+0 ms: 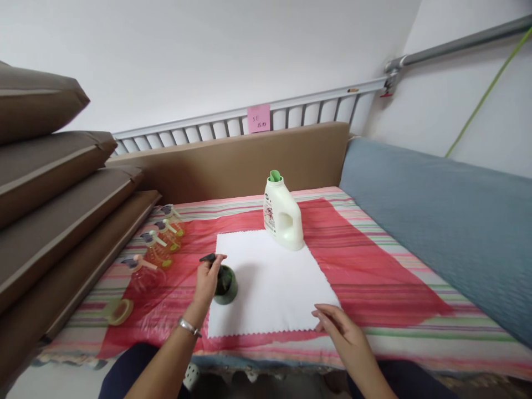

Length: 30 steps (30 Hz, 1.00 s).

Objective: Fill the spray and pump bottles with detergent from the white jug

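Observation:
A small dark green bottle (225, 287) with a black spray-like top is at the left side of a white cloth (276, 277) with zigzag edges. My left hand (205, 282) is closed around the bottle's top, and a black tip sticks out beyond the fingers. I cannot tell whether the bottle's base touches the cloth. At the cloth's near right corner hovers my right hand (343, 328), its fingers loosely apart with nothing seen in them. A white detergent jug (284, 213) with a green cap stands upright on the cloth's far edge.
Several clear spray bottles (155, 249) line the left side, near a pale yellow round lid-like piece (119, 312). Red translucent sheeting (353, 266) covers the striped bedding. Stacked brown cushions (70, 210) rise at left; a blue padded panel (436, 216) borders the right.

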Tool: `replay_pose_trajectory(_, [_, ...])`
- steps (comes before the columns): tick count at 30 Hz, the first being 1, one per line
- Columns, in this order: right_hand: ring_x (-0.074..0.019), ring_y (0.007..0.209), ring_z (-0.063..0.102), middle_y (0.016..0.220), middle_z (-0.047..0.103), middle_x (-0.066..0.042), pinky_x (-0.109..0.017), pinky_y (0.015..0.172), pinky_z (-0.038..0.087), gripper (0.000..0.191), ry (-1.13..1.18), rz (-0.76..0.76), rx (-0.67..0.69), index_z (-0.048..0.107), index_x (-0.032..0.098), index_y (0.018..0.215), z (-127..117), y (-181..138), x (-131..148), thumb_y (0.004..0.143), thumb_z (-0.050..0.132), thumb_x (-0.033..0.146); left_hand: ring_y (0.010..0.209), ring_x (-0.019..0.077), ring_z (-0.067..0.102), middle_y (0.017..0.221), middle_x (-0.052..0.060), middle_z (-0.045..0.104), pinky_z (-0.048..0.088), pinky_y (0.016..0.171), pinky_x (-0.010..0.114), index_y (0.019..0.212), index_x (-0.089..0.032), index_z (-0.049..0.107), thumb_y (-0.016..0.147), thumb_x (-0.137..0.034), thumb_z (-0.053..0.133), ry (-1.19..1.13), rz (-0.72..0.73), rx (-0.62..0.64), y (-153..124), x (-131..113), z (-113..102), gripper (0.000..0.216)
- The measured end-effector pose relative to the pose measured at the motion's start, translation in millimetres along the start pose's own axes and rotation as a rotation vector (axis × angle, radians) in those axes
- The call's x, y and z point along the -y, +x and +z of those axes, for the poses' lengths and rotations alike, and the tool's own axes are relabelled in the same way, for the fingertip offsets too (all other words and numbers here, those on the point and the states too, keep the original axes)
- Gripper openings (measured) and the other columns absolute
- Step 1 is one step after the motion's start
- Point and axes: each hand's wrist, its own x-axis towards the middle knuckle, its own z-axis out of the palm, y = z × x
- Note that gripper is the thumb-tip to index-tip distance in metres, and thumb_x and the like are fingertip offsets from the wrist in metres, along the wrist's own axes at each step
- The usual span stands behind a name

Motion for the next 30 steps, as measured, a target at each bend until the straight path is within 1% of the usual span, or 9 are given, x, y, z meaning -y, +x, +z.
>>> replay_pose_trajectory(6, [-0.0178,0.064,0.060,0.073,0.064,-0.004,-0.029,0.063,0.049,0.029,-0.054,-0.011,0.169,0.059,0.019,0.091,37.1,-2.0,19.5,0.079,0.050,0.044,0.089,0.0234,0.060,0.085,0.008,0.068,0.040,0.087,0.037,0.085,-0.013,0.068,0.078,-0.045,0.049,0.052,-0.024,0.077,-3.3,21.6,-3.9,0.039])
replay_pose_trajectory(10, [-0.0171,0.066,0.060,0.077,0.066,-0.004,-0.029,0.063,0.049,0.026,-0.049,-0.071,0.265,0.061,0.020,0.091,62.3,5.3,42.4,0.080,0.050,0.040,0.106,0.0249,0.054,0.106,0.011,0.064,0.035,0.096,0.039,0.102,-0.014,0.062,0.072,-0.040,0.059,0.039,-0.007,0.126,-4.2,26.7,-9.6,0.040])
replay_pose_trajectory(13, [-0.0178,0.072,0.061,0.081,0.067,-0.005,-0.030,0.067,0.049,0.024,-0.054,-0.138,0.294,0.062,0.020,0.093,77.0,18.0,62.1,0.080,0.051,0.037,0.117,0.0262,0.047,0.122,0.012,0.055,0.032,0.100,0.040,0.118,-0.015,0.050,0.063,-0.035,0.069,0.028,-0.032,0.167,-11.3,42.2,-17.0,0.061])
replay_pose_trajectory(16, [-0.0186,0.079,0.062,0.090,0.067,-0.006,-0.033,0.072,0.049,0.022,-0.086,-0.214,0.319,0.061,0.020,0.096,96.4,36.2,78.4,0.079,0.052,0.031,0.121,0.0289,0.042,0.128,0.015,0.048,0.029,0.103,0.042,0.126,-0.014,0.039,0.053,-0.031,0.076,0.029,-0.081,0.198,-20.9,63.8,-22.3,0.084])
replay_pose_trajectory(20, [-0.0221,0.100,0.057,0.110,0.060,-0.009,-0.037,0.082,0.046,0.036,-0.120,-0.305,0.383,0.056,0.021,0.108,138.6,61.4,93.0,0.072,0.057,0.024,0.125,0.0293,0.036,0.135,0.015,0.039,0.027,0.105,0.043,0.133,-0.017,0.026,0.047,-0.025,0.080,-0.054,-0.050,0.215,-29.6,82.5,-20.8,0.102])
replay_pose_trajectory(23, [-0.0219,0.110,0.051,0.118,0.056,-0.009,-0.038,0.093,0.041,0.047,-0.136,-0.337,0.435,0.052,0.020,0.115,171.1,75.4,100.0,0.068,0.060,0.018,0.122,0.0293,0.040,0.131,0.013,0.042,0.030,0.103,0.045,0.131,-0.020,0.029,0.048,-0.022,0.079,-0.103,-0.011,0.207,-32.2,85.0,-18.0,0.097])
replay_pose_trajectory(25, [-0.0213,0.108,0.052,0.116,0.058,-0.009,-0.039,0.095,0.039,0.045,-0.148,-0.345,0.464,0.052,0.019,0.113,184.5,81.7,104.7,0.069,0.058,0.016,0.120,0.0290,0.043,0.127,0.012,0.046,0.031,0.102,0.046,0.127,-0.020,0.033,0.048,-0.021,0.078,-0.101,-0.003,0.183,-33.0,82.5,-18.0,0.091])
replay_pose_trajectory(27, [-0.0207,0.104,0.054,0.110,0.061,-0.008,-0.039,0.093,0.040,0.038,-0.158,-0.349,0.489,0.055,0.019,0.110,188.2,86.0,111.9,0.071,0.055,0.017,0.118,0.0281,0.044,0.125,0.012,0.048,0.031,0.102,0.046,0.125,-0.019,0.035,0.048,-0.020,0.078,-0.106,-0.003,0.171,-33.2,76.9,-19.5,0.088])
replay_pose_trajectory(30, [-0.0197,0.099,0.056,0.105,0.063,-0.005,-0.037,0.090,0.041,0.032,-0.163,-0.361,0.528,0.057,0.020,0.106,178.5,89.7,130.8,0.074,0.054,0.019,0.117,0.0261,0.045,0.123,0.012,0.049,0.031,0.102,0.043,0.123,-0.018,0.035,0.050,-0.020,0.078,-0.136,0.013,0.217,-31.8,60.5,-23.2,0.085])
